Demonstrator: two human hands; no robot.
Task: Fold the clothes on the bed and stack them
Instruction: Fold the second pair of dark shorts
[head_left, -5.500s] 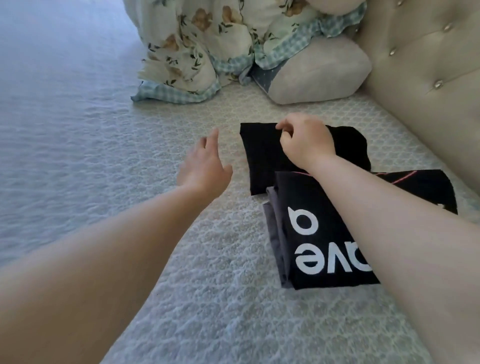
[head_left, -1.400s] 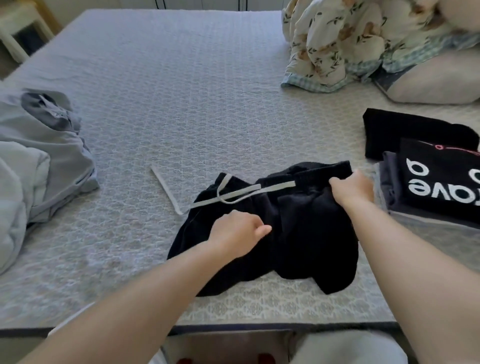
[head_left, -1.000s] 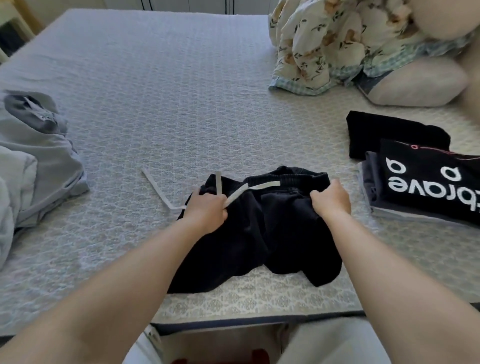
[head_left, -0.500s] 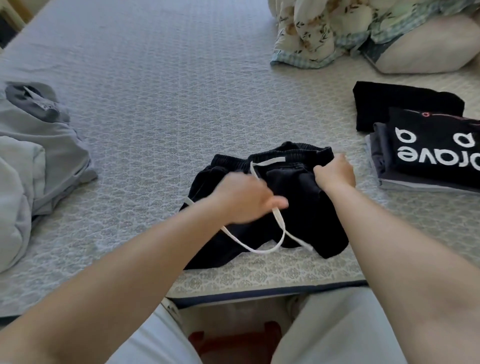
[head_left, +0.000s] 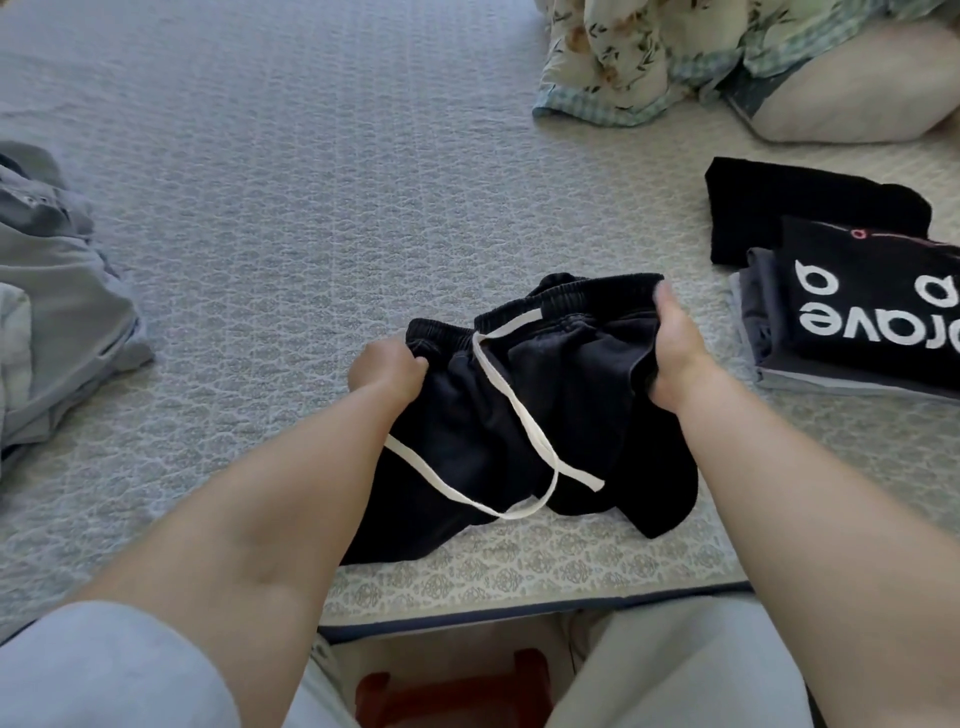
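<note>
I see the black shorts (head_left: 524, 415) lying near the front edge of the bed (head_left: 311, 182), directly in front of me. My left hand (head_left: 387, 371) grips the left end of the elastic waistband, with the fingers curled tightly into the cloth. My right hand (head_left: 672, 358) holds the right end of the waistband, the thumb on top and the other fingers wrapped under the fabric. The waistband is lifted a little between both hands, and the legs of the shorts hang crumpled toward me on the cover. A white drawstring (head_left: 511, 410) comes out from the middle of the waistband and lies in a loop across the front of the shorts.

To the right, near the shorts but apart from them, is a stack of folded clothes (head_left: 852, 317), with a black shirt with white letters on top. Behind it lies another folded black garment (head_left: 800, 208), touching the stack. At the left edge of the bed is a heap of grey clothes (head_left: 57, 312), not folded. At the far right are a flowered blanket (head_left: 639, 57) and a beige pillow (head_left: 857, 98).
</note>
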